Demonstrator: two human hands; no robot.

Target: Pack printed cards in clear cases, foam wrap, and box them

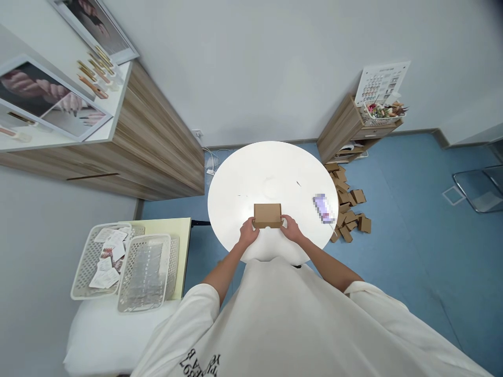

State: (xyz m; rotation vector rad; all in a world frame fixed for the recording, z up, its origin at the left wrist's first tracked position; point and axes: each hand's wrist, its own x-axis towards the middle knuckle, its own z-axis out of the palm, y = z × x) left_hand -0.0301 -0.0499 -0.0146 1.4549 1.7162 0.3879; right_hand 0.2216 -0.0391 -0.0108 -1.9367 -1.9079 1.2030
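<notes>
A small brown cardboard box (268,214) with its lid down sits at the near part of the round white table (243,167). My left hand (249,233) grips its left front corner, fingers at the side and thumb toward the front. On the opposite side, my right hand (291,229) holds the right front corner in the same way. Whether anything is inside the box cannot be seen.
A pixelated purple phone-like object (323,208) lies on the table's right. Several cardboard boxes (348,209) are heaped on the floor beyond it. White baskets (143,272) stand at left, below a wood-grain cabinet (157,136). A small cabinet (341,131) stands at back right.
</notes>
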